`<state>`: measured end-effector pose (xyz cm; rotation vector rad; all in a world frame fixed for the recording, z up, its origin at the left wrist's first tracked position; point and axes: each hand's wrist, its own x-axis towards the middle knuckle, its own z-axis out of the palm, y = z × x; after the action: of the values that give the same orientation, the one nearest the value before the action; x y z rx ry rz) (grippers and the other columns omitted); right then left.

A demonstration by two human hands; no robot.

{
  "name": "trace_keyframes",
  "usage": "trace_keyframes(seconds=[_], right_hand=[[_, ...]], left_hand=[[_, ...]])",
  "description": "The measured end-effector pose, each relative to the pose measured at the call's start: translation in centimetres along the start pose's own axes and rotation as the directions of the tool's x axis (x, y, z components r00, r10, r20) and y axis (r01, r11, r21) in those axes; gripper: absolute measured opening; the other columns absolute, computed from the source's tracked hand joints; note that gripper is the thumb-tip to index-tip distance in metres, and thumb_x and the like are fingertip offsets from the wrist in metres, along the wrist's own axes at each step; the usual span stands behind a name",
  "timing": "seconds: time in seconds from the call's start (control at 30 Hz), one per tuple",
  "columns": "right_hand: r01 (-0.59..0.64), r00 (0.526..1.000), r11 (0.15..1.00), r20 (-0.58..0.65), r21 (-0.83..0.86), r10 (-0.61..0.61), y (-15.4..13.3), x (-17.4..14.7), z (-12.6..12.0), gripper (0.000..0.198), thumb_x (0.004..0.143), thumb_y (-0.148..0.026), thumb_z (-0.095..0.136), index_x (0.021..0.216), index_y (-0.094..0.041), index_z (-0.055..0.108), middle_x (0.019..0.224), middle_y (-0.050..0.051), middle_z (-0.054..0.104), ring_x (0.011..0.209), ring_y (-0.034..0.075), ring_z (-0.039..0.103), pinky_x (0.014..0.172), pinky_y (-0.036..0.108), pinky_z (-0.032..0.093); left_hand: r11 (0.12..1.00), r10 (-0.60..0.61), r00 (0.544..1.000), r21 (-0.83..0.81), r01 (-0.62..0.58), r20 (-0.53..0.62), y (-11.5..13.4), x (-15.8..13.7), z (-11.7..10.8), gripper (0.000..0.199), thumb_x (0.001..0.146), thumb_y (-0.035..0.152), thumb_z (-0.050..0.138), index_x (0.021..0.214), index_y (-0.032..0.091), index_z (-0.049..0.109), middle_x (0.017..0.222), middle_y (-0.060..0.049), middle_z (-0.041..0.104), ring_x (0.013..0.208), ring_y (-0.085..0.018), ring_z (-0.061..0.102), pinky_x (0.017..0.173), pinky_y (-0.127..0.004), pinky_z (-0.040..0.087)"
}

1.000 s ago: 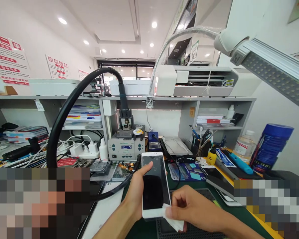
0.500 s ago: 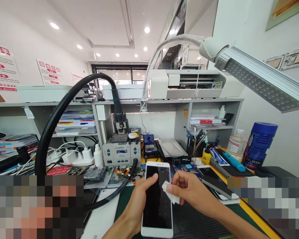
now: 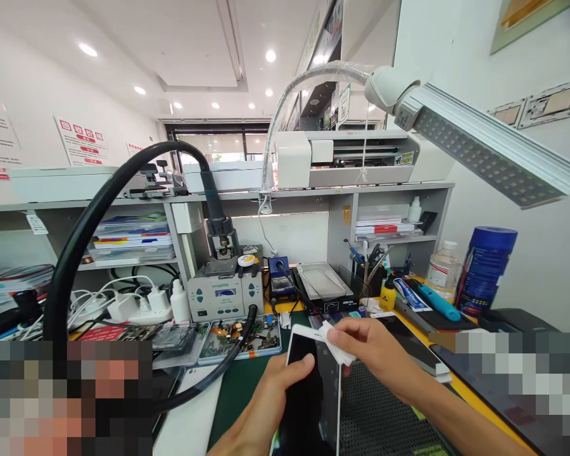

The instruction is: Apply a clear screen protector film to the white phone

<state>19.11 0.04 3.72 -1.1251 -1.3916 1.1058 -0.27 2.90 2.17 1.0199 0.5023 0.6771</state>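
Your left hand (image 3: 274,391) is clamped on the phone (image 3: 313,405), below-left of your right hand (image 3: 368,345), which pinches a white wipe (image 3: 341,354) at the phone's top corner. I'd keep the wipe flat, press lightly, brace the phone against twist.

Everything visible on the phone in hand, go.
The phone has a white border around a dark, glossy screen with pale reflections and no lit image visible. It is held screen-up, top end away from the person; its bottom end runs out of the picture. The left hand grips its left side, thumb over the screen. The right hand holds a white wipe against its upper right corner.
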Motion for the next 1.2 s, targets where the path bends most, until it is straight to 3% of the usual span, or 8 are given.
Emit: trace_keyframes(seconds=[0.2,0.43,0.63,0.8,0.9,1.0,1.1,1.2], right_hand=[[-0.068,0.998,0.998,0.012,0.008,0.068,0.0,0.1,0.2,0.038,0.075,-0.051,0.079,0.068,-0.016,0.064,0.061,-0.002,0.061,0.054,0.013,0.054,0.054,0.027,0.047],[-0.036,0.999,0.984,0.020,-0.176,0.040,0.4,0.1,0.5,0.037,0.081,-0.050,0.074,0.073,-0.014,0.070,0.063,-0.003,0.052,0.061,0.011,0.041,0.056,0.024,0.030],[-0.027,0.999,0.980,0.024,-0.198,0.032,0.0,-0.1,1.4,0.043,0.083,-0.052,0.071,0.061,-0.018,0.058,0.057,-0.006,0.040,0.057,0.011,0.031,0.053,0.025,0.022],[-0.026,0.999,0.973,-0.030,-0.231,0.019,0.2,0.0,1.8,0.042,0.083,-0.052,0.070,0.062,-0.019,0.055,0.059,-0.005,0.043,0.057,0.011,0.034,0.054,0.025,0.026],[-0.019,0.997,0.971,-0.078,-0.237,0.000,0.1,0.1,1.5,0.044,0.084,-0.054,0.068,0.062,-0.019,0.053,0.059,-0.006,0.042,0.057,0.011,0.034,0.054,0.025,0.027],[-0.035,0.992,0.978,-0.125,-0.207,0.009,-0.2,0.1,1.1,0.046,0.085,-0.058,0.065,0.063,-0.020,0.051,0.060,-0.005,0.043,0.057,0.011,0.035,0.054,0.025,0.028],[-0.046,0.985,0.978,-0.170,-0.205,0.011,-0.4,0.2,0.8,0.049,0.086,-0.061,0.061,0.064,-0.020,0.050,0.061,-0.005,0.044,0.058,0.012,0.038,0.054,0.025,0.030],[-0.059,0.982,0.968,-0.189,-0.243,0.013,-0.1,0.5,0.8,0.049,0.086,-0.063,0.059,0.064,-0.020,0.050,0.060,-0.005,0.044,0.056,0.012,0.039,0.053,0.026,0.029]], left_hand=[[0.996,-0.028,0.998,0.084,0.023,0.059,-0.4,0.2,-0.4,0.049,0.078,0.048,0.072,0.102,0.005,0.076,0.079,-0.016,0.075,0.079,-0.030,0.071,0.075,-0.037,0.053],[0.986,-0.095,0.991,0.146,0.081,0.089,-0.9,0.6,-0.7,0.050,0.071,0.048,0.078,0.097,0.005,0.077,0.085,-0.016,0.075,0.086,-0.031,0.071,0.088,-0.039,0.049],[0.979,-0.137,0.986,0.164,0.120,0.096,-1.1,0.7,-0.6,0.036,0.075,0.040,0.076,0.090,0.007,0.078,0.083,-0.015,0.075,0.088,-0.033,0.072,0.092,-0.042,0.049],[0.966,-0.257,0.958,0.040,0.254,0.130,-1.0,0.6,-0.6,0.036,0.077,0.034,0.073,0.098,0.004,0.075,0.085,-0.020,0.074,0.082,-0.036,0.072,0.084,-0.050,0.053],[0.915,-0.362,0.888,-0.074,0.397,0.285,-0.7,0.4,-0.5,0.054,0.085,0.053,0.058,0.098,0.002,0.073,0.082,-0.022,0.073,0.079,-0.036,0.071,0.083,-0.050,0.052],[0.876,-0.328,0.845,-0.198,0.439,0.423,-0.6,0.2,-0.5,0.078,0.090,0.070,0.034,0.099,0.002,0.072,0.089,-0.022,0.071,0.077,-0.030,0.070,0.081,-0.041,0.051],[0.870,-0.272,0.843,-0.256,0.422,0.464,-0.8,0.4,-0.6,0.077,0.093,0.068,0.027,0.112,0.005,0.068,0.108,-0.021,0.069,0.079,-0.025,0.069,0.079,-0.037,0.050],[0.865,-0.282,0.838,-0.254,0.432,0.467,-1.1,0.7,-0.7,0.077,0.093,0.069,0.027,0.119,0.007,0.064,0.111,-0.021,0.067,0.077,-0.025,0.068,0.078,-0.038,0.050]])
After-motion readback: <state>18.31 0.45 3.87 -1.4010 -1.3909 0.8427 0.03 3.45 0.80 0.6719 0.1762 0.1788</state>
